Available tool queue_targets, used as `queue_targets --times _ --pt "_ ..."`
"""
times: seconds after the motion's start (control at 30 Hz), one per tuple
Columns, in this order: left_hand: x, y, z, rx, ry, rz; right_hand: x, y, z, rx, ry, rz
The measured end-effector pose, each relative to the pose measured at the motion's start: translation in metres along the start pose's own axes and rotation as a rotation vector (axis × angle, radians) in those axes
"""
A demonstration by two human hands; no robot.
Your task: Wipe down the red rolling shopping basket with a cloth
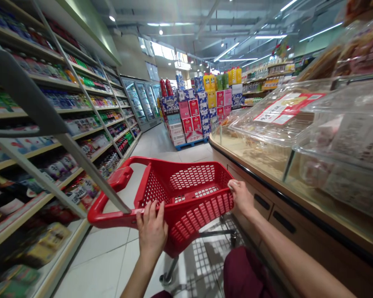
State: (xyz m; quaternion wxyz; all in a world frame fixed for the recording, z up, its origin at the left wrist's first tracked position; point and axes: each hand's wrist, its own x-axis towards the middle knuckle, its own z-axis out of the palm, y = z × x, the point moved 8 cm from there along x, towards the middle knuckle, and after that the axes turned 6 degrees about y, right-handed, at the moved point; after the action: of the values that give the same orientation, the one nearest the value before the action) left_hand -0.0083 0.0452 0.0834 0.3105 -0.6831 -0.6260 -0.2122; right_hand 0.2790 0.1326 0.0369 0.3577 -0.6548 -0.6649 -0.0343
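A red plastic shopping cart [186, 219] with a perforated basket stands in front of me, its handle frame off to the left. My left hand [152, 229] grips the near rim of the basket, fingers hooked over the edge. At the basket's right corner, my right hand [243, 198] is closed on a small white cloth [233, 184] and presses it to the rim. The cloth is mostly covered by the fingers, so I cannot tell whether it is fabric or paper. A grey handle bar [27, 89] on metal tubes rises at the upper left.
Shelves of bottled drinks [90, 87] line the left side. To the right is a display counter [255, 165] with clear plastic food boxes [276, 111]. Stacked drink cartons [189, 116] stand on a blue pallet [192, 144] ahead, with glass-door fridges [141, 103] behind.
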Motion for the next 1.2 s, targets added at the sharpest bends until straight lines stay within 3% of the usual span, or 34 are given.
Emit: queue_targets --times 0.07,0.2,0.27,0.37,0.43,0.67,0.83,1.0,1.07,1.13,1.2 --pt "0.000 0.001 -0.001 -0.004 0.010 -0.019 -0.009 -0.014 0.005 0.000 -0.018 -0.026" --pt "0.000 0.003 -0.001 -0.015 0.015 -0.006 -0.032 -0.070 0.022 0.070 -0.110 -0.224" --pt "-0.001 0.004 -0.001 -0.031 0.014 0.010 -0.027 -0.062 0.018 0.062 -0.111 -0.215" --pt "-0.002 0.009 -0.001 -0.060 0.013 0.006 -0.006 -0.012 0.002 0.004 -0.047 -0.050" --pt "-0.002 0.013 -0.001 -0.081 0.015 -0.018 0.002 0.005 -0.001 -0.019 -0.025 0.011" --pt "0.000 0.023 -0.002 -0.107 -0.005 -0.020 -0.013 -0.053 0.020 0.142 -0.065 -0.188" --pt "0.002 0.028 -0.003 -0.107 -0.011 -0.017 0.004 -0.020 0.010 0.080 -0.037 0.060" --pt "0.004 0.028 -0.003 -0.097 -0.011 -0.029 -0.017 -0.104 0.021 0.210 -0.102 -0.234" --pt "0.004 0.028 -0.003 -0.095 -0.019 -0.015 -0.021 -0.120 0.021 0.268 -0.117 -0.323" --pt "0.003 0.029 -0.004 -0.089 -0.023 -0.007 -0.014 -0.102 0.019 0.263 -0.107 -0.261" --pt "0.002 0.031 -0.005 -0.078 -0.019 -0.015 -0.003 -0.070 0.015 0.198 -0.085 -0.086"
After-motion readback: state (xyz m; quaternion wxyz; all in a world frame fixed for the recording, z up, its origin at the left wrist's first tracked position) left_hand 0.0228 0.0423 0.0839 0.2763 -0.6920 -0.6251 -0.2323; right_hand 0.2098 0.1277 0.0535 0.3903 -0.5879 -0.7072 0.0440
